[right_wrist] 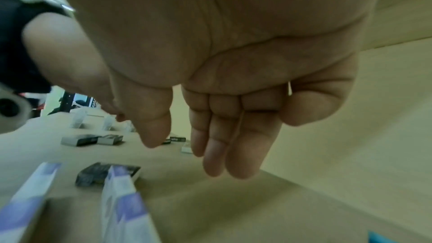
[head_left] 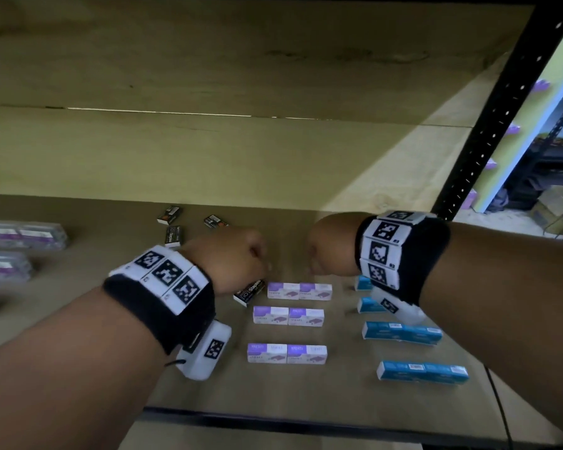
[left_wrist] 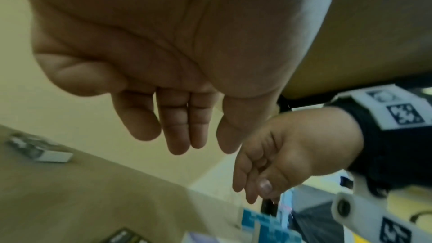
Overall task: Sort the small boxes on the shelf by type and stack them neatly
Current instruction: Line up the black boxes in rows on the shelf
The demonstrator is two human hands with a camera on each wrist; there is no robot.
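Above the middle of the shelf (head_left: 95, 319), the left hand (head_left: 231, 258) and the right hand (head_left: 330, 248) are hovering side by side, both released, fingers hanging loosely straight and holding nothing, as the wrist views are showing. Just below the left hand, a black staples box (head_left: 250, 292) is lying tilted, its end close to the nearest purple box. Toward the front edge, six purple boxes (head_left: 288, 316) are sitting in three rows of two. Blue boxes (head_left: 403, 332) are lining up toward the right edge, below the right hand; four rows are showing, the two rear ones partly hidden by the wrist, so their count is unclear. Three more black boxes (head_left: 173, 227) are lying scattered near the back edge, beyond the left hand. Clear-wrapped packs (head_left: 23, 235) are resting toward the left edge, too blurred for counting.
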